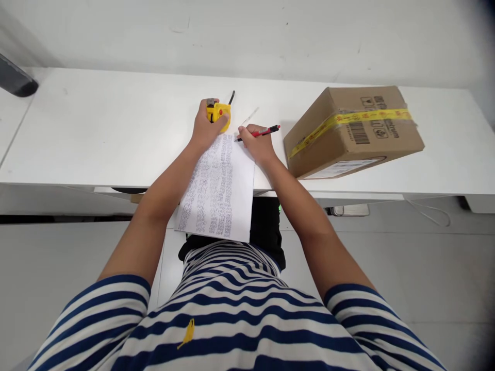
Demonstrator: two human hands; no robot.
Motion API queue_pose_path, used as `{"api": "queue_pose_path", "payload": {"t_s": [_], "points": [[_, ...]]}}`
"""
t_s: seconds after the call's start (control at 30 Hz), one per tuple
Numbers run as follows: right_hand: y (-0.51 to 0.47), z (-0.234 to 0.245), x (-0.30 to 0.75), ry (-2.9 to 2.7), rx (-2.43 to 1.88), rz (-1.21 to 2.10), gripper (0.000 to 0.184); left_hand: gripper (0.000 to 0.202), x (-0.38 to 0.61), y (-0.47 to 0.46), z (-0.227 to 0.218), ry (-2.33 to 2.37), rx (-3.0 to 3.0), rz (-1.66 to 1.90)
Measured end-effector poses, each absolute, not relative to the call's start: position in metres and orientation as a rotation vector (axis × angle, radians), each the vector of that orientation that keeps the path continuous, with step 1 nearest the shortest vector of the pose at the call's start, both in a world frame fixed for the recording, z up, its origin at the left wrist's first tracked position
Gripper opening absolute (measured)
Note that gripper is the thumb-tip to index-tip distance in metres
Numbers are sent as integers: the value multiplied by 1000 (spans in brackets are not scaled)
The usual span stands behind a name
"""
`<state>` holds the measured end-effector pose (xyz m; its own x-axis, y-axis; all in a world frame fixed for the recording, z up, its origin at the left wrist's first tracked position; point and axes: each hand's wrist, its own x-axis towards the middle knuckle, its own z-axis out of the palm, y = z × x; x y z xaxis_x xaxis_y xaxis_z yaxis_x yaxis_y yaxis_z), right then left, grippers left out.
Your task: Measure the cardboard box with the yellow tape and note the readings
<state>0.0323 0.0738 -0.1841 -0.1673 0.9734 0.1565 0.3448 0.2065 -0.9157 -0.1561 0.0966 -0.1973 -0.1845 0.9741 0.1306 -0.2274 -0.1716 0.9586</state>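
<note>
My left hand (207, 126) is closed around a yellow tape measure (221, 114) with a red button, at the top edge of a sheet of paper (242, 196). A short black strap sticks out from the tape measure. My right hand (260, 146) grips a red and black pen (265, 132), its tip at the paper's upper part. Columns of handwritten marks cover much of the sheet, and its right side is blank. The paper lies partly on the table and hangs over the front edge toward my lap.
A cardboard box (371, 123) with yellow tape and printed labels stands on the white table (96, 129), right of my right hand. A dark object (17, 77) pokes in at the far left. A white cable (429, 212) lies on the floor below. The wall runs behind the table.
</note>
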Motion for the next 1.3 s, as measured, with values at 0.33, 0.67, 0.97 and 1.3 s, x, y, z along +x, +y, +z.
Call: {"api": "queue_pose_path", "payload": {"t_s": [0.33,0.67,0.97,1.3], "points": [[71,-179,31,-1630,-1276,991,37,40,-156,97,-198,1084,1088,1547],[75,-186,31,-1642,-1270,961,41,38,-160,104,-210,1140,1187,1585],[74,-187,31,-1605,-1277,931,41,40,-157,104,-207,1086,1085,1557],[74,-190,32,-1631,-1252,929,44,45,-159,102,-205,1213,1372,1442]]}}
